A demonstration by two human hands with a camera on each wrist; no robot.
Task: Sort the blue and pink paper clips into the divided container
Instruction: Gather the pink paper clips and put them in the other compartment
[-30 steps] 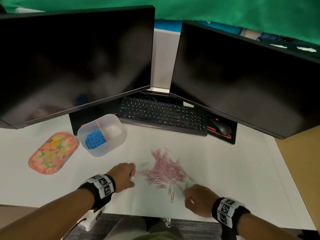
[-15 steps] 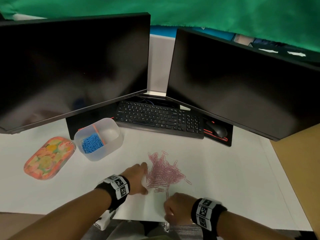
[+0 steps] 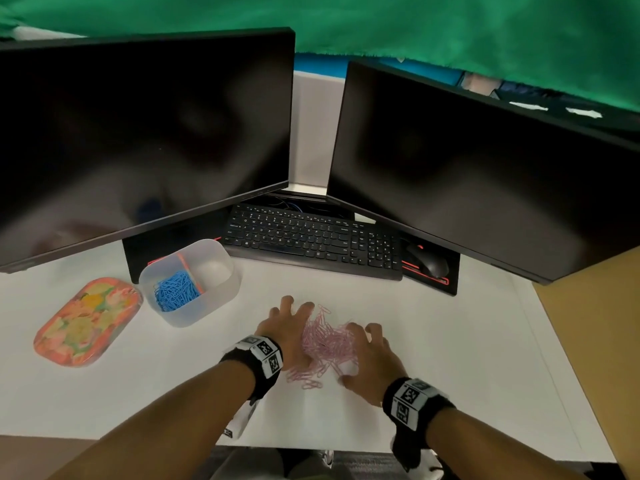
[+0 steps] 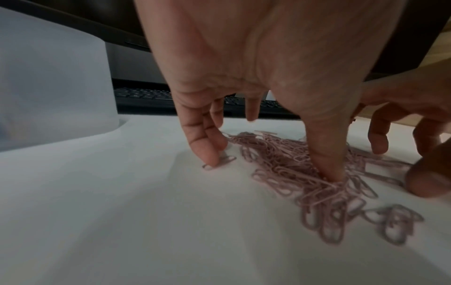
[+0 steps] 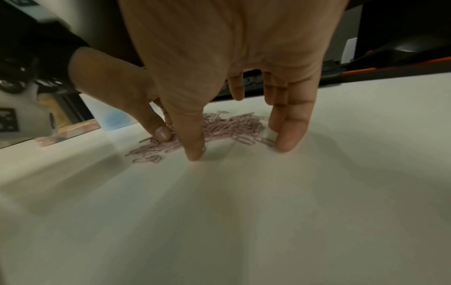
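Observation:
A heap of pink paper clips (image 3: 327, 344) lies on the white desk between my two hands. My left hand (image 3: 289, 329) stands at the heap's left side, fingers spread and fingertips down on the desk; its thumb presses into the pink paper clips (image 4: 305, 173). My right hand (image 3: 370, 358) flanks the heap's right side, fingers straight and tips on the desk beside the pink paper clips (image 5: 227, 127). The translucent divided container (image 3: 194, 310) stands to the upper left; blue paper clips (image 3: 176, 294) fill its left compartment, and the right compartment looks bare.
A flowered oval tray (image 3: 86, 322) lies left of the container. A black keyboard (image 3: 311, 240) and mouse (image 3: 429, 263) sit behind, under two dark monitors (image 3: 138, 133). The desk's front edge runs just below my forearms.
Both hands have moved inward and forward with fingers spread, and the scattered pink clips now sit in a tighter heap between them.

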